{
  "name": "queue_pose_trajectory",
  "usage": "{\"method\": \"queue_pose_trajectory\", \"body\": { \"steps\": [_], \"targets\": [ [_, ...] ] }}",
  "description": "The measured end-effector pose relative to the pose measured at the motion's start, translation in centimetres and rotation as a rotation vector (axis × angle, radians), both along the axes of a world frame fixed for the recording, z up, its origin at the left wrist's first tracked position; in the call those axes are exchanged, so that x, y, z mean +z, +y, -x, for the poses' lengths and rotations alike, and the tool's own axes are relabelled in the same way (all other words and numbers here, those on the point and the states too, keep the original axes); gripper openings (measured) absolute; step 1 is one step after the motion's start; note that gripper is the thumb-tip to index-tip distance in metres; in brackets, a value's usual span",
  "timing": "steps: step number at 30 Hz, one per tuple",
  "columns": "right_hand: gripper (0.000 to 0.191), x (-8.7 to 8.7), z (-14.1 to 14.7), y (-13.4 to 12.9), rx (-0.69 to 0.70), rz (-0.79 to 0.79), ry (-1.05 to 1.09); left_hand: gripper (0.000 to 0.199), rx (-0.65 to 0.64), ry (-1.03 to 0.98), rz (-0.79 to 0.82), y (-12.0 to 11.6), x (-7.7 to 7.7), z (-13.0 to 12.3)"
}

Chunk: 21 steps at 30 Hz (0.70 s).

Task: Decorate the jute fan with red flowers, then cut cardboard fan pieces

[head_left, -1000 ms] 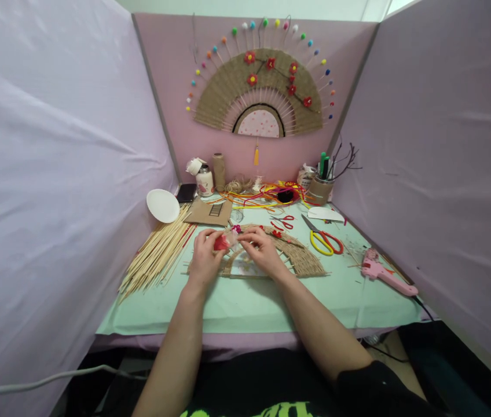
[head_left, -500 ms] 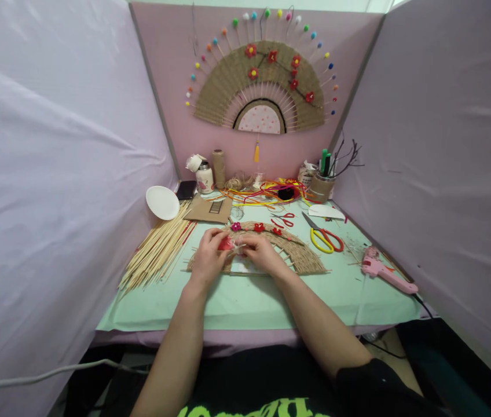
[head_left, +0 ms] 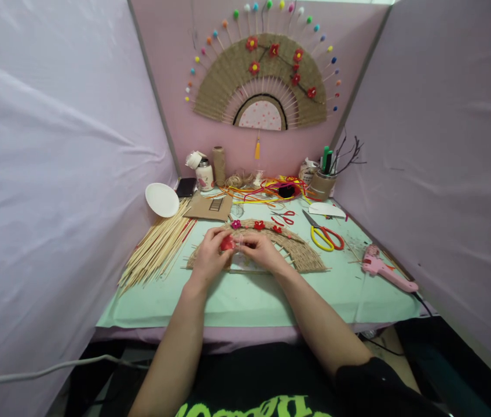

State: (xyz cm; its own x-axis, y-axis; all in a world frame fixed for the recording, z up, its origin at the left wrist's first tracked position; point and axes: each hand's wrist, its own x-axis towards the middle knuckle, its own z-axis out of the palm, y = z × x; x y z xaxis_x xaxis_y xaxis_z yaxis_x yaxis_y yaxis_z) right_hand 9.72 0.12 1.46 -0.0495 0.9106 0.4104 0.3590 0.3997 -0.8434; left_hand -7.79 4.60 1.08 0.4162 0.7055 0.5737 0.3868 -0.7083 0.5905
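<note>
Between my two hands, just above the woven twine fan (head_left: 308,255), is a small clear plastic bag with something red inside (head_left: 228,243). My left hand (head_left: 211,252) pinches its red side, fingers closed. My right hand (head_left: 260,250) has thumb and fingers pressed together on the clear end of the bag. The fan lies flat on the table, with a magenta flower (head_left: 236,224) and red flowers (head_left: 259,225) along a twig near its upper edge. Its lower middle is partly hidden behind my hands.
Bamboo sticks (head_left: 158,249) and a white paper bowl (head_left: 162,200) are on the left. Yellow-and-red scissors (head_left: 323,234), small red scissors (head_left: 286,218) and a pink glue gun (head_left: 387,272) lie right. Colourful pipe cleaners (head_left: 267,191) sit behind. A finished fan (head_left: 223,87) hangs on the back wall.
My fingers have shifted slightly on the bag, and its red part shows more rounded between them. The camera view has tilted a little; the table things stay put.
</note>
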Motion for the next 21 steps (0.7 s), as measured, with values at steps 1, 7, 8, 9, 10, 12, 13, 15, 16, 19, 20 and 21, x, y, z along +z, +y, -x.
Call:
{"method": "queue_pose_trajectory", "body": {
  "steps": [1, 7, 8, 9, 10, 12, 13, 15, 16, 19, 20, 21],
  "targets": [
    [0.017, 0.09, 0.0, -0.05, 0.003, -0.008, -0.011, 0.037, -0.001, -0.007, 0.019, -0.01, -0.02, 0.0],
    [0.009, 0.21, 0.08, -0.04, -0.009, 0.013, -0.026, 0.038, 0.016, -0.005, 0.066, -0.08, 0.14, -0.04],
    [0.01, 0.17, 0.11, 0.0, -0.009, 0.021, -0.008, 0.038, 0.022, -0.001, 0.066, -0.06, 0.17, -0.04],
    [0.012, 0.13, 0.14, 0.02, -0.005, 0.025, 0.013, 0.038, 0.024, 0.003, 0.071, -0.03, 0.17, -0.03],
    [0.015, 0.12, 0.15, 0.01, 0.005, 0.025, 0.032, 0.039, 0.024, 0.008, 0.078, 0.02, 0.15, -0.02],
    [0.02, 0.21, 0.11, -0.05, 0.037, 0.022, 0.055, 0.039, 0.017, 0.021, 0.094, 0.12, 0.07, 0.04],
    [0.021, 0.29, 0.07, -0.11, 0.057, 0.027, 0.059, 0.039, 0.013, 0.029, 0.1, 0.17, 0.03, 0.07],
    [0.021, 0.47, -0.05, -0.22, 0.091, 0.051, 0.064, 0.04, 0.007, 0.041, 0.098, 0.2, -0.01, 0.11],
    [0.02, 0.55, -0.11, -0.26, 0.103, 0.065, 0.067, 0.04, 0.005, 0.043, 0.093, 0.19, 0.0, 0.13],
    [0.017, 0.61, -0.26, -0.24, 0.116, 0.089, 0.066, 0.039, -0.006, 0.047, 0.074, 0.08, 0.14, 0.14],
    [0.016, 0.58, -0.29, -0.21, 0.111, 0.091, 0.059, 0.036, -0.01, 0.048, 0.07, 0.03, 0.21, 0.13],
    [0.014, 0.54, -0.3, -0.16, 0.102, 0.091, 0.05, 0.033, -0.015, 0.051, 0.069, -0.01, 0.27, 0.12]
  ]
}}
